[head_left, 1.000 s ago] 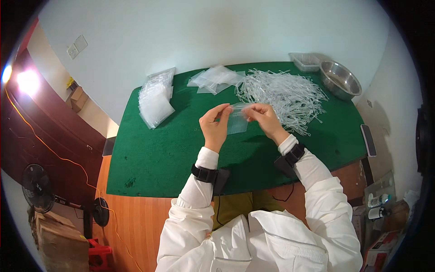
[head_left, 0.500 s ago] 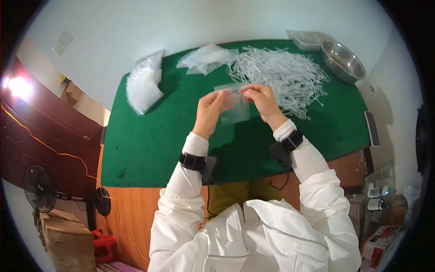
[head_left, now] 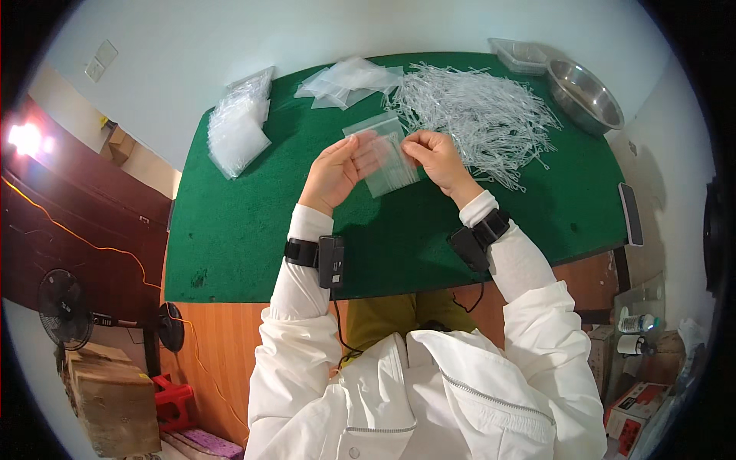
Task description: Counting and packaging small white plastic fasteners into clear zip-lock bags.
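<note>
A clear zip bag (head_left: 392, 170) with several thin, clear strips inside hangs tilted between my hands above the green tabletop. My left hand (head_left: 335, 170) grips its left side, thumb in front and fingers showing through the film from behind. On the bag's right edge, my right hand (head_left: 438, 162) is closed in a pinch; the fingertips partly hide what they grip. Just beyond the right hand spreads a large pile of thin, clear plastic pieces with looped ends (head_left: 479, 119).
Clear bags (head_left: 239, 126) lie stacked at the table's left, and flat, clear bags (head_left: 353, 80) at the back. A steel bowl (head_left: 586, 96) and a clear plastic tray (head_left: 519, 55) stand at the back right. A dark flat device (head_left: 630, 215) sits by the right edge.
My left hand has moved left and opened wider behind the bag. The bag now faces up more, showing the strips inside. My right hand remains pinched near its right edge.
</note>
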`<act>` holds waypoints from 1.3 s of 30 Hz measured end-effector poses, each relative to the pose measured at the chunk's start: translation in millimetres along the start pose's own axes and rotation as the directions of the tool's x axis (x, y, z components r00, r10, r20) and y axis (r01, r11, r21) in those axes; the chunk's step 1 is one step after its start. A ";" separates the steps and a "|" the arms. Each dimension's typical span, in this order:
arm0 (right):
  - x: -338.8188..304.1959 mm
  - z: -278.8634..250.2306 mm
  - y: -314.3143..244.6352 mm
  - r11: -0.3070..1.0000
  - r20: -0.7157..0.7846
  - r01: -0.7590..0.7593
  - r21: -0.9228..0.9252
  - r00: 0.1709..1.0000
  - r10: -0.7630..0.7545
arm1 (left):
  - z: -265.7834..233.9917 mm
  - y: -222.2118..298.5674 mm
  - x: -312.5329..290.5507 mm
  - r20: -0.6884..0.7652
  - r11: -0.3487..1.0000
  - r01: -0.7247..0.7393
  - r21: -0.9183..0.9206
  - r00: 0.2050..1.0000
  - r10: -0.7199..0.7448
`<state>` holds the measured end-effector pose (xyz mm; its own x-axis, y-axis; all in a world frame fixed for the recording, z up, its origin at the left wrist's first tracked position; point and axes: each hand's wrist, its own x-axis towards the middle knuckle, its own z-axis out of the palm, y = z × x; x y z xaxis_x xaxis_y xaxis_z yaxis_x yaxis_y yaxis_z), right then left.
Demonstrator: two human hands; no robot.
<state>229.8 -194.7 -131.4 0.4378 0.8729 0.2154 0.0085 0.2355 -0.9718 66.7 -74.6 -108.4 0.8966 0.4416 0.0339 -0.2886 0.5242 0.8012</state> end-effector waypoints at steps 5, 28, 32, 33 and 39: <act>-2.7 6.0 -4.3 0.933 -0.160 0.233 -0.272 0.946 -0.283 | 0.4 -5.5 1.6 -0.140 0.996 -0.074 0.056 0.987 0.081; 0.5 -1.2 -20.0 0.908 0.062 -0.094 0.409 0.995 0.075 | 12.0 -8.7 2.8 -0.236 0.862 -0.299 0.409 0.878 0.417; -3.0 3.4 -9.3 0.889 0.137 -0.196 0.413 0.979 0.152 | 6.4 -15.0 4.6 -0.262 0.878 -0.254 0.406 0.888 0.378; -3.5 4.5 -8.5 0.894 0.154 -0.215 0.392 0.974 0.167 | 8.0 -18.4 5.1 -0.218 0.860 -0.260 0.439 0.898 0.383; -3.2 4.4 -8.8 0.944 0.181 -0.184 0.274 0.974 0.138 | 7.2 -17.1 3.2 -0.171 0.818 -0.240 0.523 0.910 0.376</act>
<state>224.4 -197.7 -123.2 0.2650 0.9597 0.0931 -0.3192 0.1785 -0.9307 76.9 -87.4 -117.6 0.6501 0.7241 0.2303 -0.2750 -0.0583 0.9597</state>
